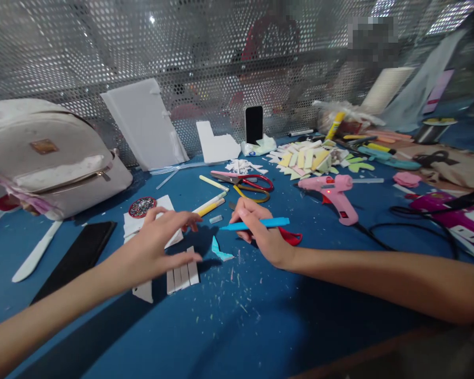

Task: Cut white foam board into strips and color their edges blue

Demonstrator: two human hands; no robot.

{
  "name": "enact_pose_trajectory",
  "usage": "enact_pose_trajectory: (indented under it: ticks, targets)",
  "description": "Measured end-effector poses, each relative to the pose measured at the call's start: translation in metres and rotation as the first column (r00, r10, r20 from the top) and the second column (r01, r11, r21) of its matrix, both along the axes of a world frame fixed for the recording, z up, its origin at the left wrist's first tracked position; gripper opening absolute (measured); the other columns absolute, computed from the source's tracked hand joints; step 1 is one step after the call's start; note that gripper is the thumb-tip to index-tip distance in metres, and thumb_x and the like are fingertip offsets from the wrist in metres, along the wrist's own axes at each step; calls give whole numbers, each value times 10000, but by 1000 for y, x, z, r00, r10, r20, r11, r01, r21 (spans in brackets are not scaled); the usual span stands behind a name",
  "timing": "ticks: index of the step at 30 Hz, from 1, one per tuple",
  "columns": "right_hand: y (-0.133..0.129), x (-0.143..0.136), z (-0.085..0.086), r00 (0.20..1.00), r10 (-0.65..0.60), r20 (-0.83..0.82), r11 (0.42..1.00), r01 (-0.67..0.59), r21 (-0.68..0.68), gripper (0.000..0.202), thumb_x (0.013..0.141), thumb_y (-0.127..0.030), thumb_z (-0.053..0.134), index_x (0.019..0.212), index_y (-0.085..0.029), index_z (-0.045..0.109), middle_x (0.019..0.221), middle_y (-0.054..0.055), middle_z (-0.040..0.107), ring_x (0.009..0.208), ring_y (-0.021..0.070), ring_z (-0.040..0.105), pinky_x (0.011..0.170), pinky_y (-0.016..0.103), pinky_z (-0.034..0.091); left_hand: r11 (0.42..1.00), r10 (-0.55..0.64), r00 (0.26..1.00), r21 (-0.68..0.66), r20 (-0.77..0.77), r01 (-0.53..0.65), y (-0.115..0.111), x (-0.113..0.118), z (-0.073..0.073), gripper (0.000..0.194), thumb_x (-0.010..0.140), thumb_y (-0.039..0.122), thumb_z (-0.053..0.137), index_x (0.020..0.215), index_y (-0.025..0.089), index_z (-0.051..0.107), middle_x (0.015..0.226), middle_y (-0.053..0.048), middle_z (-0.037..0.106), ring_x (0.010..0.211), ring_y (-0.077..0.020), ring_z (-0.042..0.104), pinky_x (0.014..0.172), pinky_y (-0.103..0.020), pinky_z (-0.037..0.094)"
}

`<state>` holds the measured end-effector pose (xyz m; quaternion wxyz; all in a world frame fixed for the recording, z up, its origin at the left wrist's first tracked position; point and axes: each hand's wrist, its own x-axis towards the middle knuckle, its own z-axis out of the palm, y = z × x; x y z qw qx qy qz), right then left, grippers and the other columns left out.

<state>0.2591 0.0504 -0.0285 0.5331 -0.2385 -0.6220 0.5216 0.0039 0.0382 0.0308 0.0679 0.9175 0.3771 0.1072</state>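
My right hand (263, 231) grips a bright blue marker (274, 222), its tip pointing left. A red loop handle (291, 237) shows behind that hand; I cannot tell whether the hand touches it. My left hand (164, 237) is open, fingers spread, above white paper pieces (168, 205) and a row of grey-white strips (183, 278). Between the hands lies a small light-blue bent piece (221, 251) on the blue table (237, 326). Just above it is a small clear-blue cap-like piece (216, 219). A round red-rimmed dish (142, 207) of dark bits sits beyond my left hand.
Scissors (260, 181) and yellow sticks (211, 206) lie ahead. A pink glue gun (329, 192) with its black cord (375, 239) is at right. Behind are cut paper scraps (308, 158) and a phone (254, 125). At left stand a white backpack (43, 158) and a white knife (37, 251).
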Motion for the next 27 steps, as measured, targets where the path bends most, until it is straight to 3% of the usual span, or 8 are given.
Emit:
enact_pose_trajectory:
  ticks: [2,4,8,11,17,21,23,27]
  targets:
    - [0,-1,1,1000,6,12,1000,-6,-2,333,1051,-413,483,806,-190,521,561,-80,420,463,63,363,448,217,284,997,75,997,4,-15,-75,-23,-5,-12,741,885,647,660,1441,257,366,1289,-98,620,1129,-299,580,1091,-507,256]
    - [-1,-1,2,1000,18,16,1000,-18,1,333,1048,-414,481,806,-188,521,564,-78,429,455,61,362,439,213,278,993,119,991,9,-57,-119,-40,-6,-24,817,874,599,695,1499,274,282,1320,-93,606,1201,-321,559,1136,-541,187]
    - [0,-2,2,999,28,22,1000,-28,8,330,1047,-409,475,805,-188,514,551,-82,419,449,61,357,432,201,282,984,179,984,-10,-26,-179,-52,-3,-37,693,925,415,647,1488,281,267,1329,-73,596,1242,-304,549,1163,-540,157]
    - [0,-2,2,999,30,27,999,-31,14,326,1045,-404,481,800,-190,508,551,-83,415,452,61,361,434,195,292,984,179,983,-12,30,-179,-56,3,-36,639,918,401,664,1431,264,309,1331,-75,592,1237,-293,545,1164,-533,147]
    - [-6,0,5,993,98,58,995,-96,-39,309,1032,-425,504,834,-189,514,518,-94,425,425,56,358,423,176,295,988,101,995,117,24,-103,-75,22,-37,602,903,611,668,1306,213,466,1181,-64,661,1101,-265,600,1155,-520,142]
    - [-13,-1,7,974,193,120,973,-174,-150,256,998,-434,583,917,-208,494,495,-94,515,396,71,425,407,165,343,960,51,998,275,42,-61,-84,24,-41,736,881,746,577,1324,160,536,1274,-120,651,1171,-287,579,1175,-484,147]
    - [-15,-2,9,963,222,155,968,-198,-155,239,953,-388,667,939,-203,516,592,-65,582,476,84,515,467,182,421,944,12,1000,328,27,-20,-87,20,-45,731,899,742,555,1325,148,576,1323,-126,643,1207,-286,565,1200,-469,134]
    - [-15,-3,12,954,223,198,974,-225,-14,262,909,-375,722,1025,-170,607,891,21,605,772,130,597,686,255,500,898,-120,992,430,36,94,-95,14,-53,639,982,682,470,1288,154,660,1286,-64,701,1177,-232,596,1259,-440,73]
